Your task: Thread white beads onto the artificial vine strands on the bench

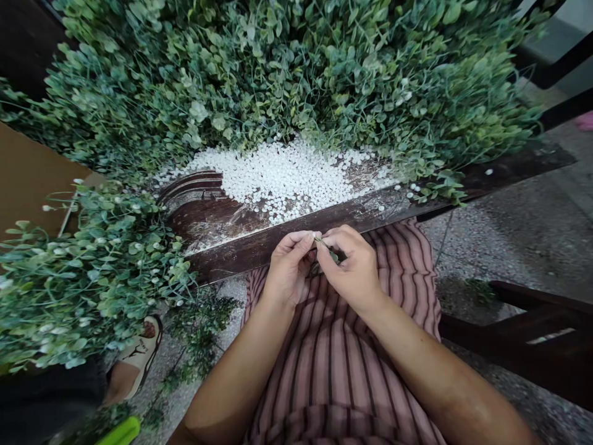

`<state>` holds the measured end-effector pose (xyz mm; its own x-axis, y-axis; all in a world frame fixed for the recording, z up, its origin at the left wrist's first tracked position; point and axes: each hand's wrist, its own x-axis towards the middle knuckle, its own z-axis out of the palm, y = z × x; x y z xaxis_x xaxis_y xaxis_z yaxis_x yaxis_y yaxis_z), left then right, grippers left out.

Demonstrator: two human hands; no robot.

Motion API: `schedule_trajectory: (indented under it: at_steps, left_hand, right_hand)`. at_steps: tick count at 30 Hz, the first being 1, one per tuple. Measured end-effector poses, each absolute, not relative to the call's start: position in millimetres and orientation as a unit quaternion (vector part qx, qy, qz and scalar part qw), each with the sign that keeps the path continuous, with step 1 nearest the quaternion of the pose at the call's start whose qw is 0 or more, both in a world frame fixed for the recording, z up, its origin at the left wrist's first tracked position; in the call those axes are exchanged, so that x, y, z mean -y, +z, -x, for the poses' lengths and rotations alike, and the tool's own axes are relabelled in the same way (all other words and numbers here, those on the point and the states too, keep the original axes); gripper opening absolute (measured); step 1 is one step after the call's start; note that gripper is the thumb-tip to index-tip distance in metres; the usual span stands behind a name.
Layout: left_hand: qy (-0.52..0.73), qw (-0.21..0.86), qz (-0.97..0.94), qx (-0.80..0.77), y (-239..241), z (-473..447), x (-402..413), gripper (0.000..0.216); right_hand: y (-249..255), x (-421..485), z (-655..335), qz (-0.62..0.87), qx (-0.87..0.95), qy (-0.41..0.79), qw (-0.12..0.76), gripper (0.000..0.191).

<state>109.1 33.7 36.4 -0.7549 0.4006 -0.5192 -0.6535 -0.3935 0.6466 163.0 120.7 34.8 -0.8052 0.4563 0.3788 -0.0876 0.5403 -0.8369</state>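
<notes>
My left hand (288, 267) and my right hand (353, 267) meet fingertip to fingertip over my lap, just in front of the table edge. Between the left thumb and forefinger sits a small white bead (317, 235). The right thumb and forefinger pinch a thin green sprig (332, 254), its tip at the bead and most of it hidden by the fingers. Beyond my hands, a heap of similar white beads (287, 176) is spread on the dark wooden table (199, 225).
Dense leafy greenery (278, 68) covers the far side of the table. More bead-tipped foliage (92, 272) lies at the left, near a brown cardboard panel (37, 173). Another person's sandalled foot (139, 358) rests on the floor. A dark wooden chair (537, 327) stands at right.
</notes>
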Motion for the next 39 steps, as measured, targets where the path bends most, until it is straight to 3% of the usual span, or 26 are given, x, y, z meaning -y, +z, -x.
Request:
schedule_trajectory:
  at_steps: [20,39]
  left_hand:
    - [0.815,0.321,0.125,-0.467,39.2,-108.4,-32.9,0.020]
    - [0.747,0.307,-0.097,-0.582,78.2,-106.3,-11.4,0.021]
  right_hand:
    - [36.9,-121.8,-165.4,0.131,0.813,0.500,0.267,0.016]
    - [79.7,-132.6,-177.2,0.066,0.820,0.533,0.195,0.019]
